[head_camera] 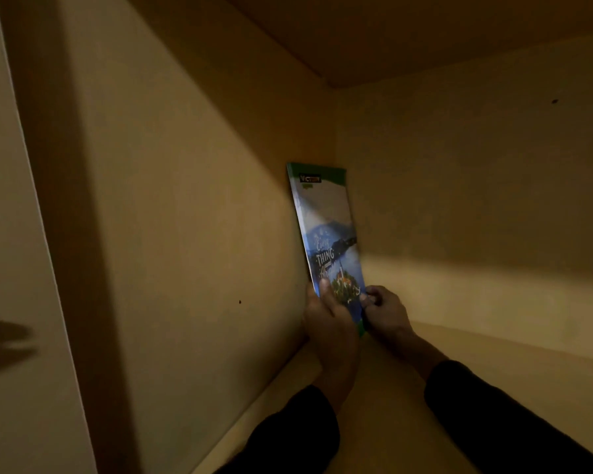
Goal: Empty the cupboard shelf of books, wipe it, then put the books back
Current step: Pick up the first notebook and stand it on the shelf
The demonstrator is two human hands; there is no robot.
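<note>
Two dark sleeves (pixel 493 422) reach into the dim cupboard. The left hand (pixel 329 323) grips the book (pixel 326 234) at its lower edge, thumb on the cover; the right hand (pixel 384 311) pinches its lower corner. The book stands upright in the shelf's (pixel 459 357) back-left corner, against the side wall (pixel 202 217). Its title is blurred.

From my feed I see the inside of a dim, tan wooden cupboard (pixel 459 165). Its left side wall (pixel 192 206) runs from the near edge back to a corner, where it meets the back wall (pixel 476 186). A top panel (pixel 442 35) closes the space overhead. Warm light falls in a band across the lower back wall; the upper part lies in shadow. A small dark speck, perhaps a peg hole, marks each wall. At far left stands a paler outer panel (pixel 18 268).
</note>
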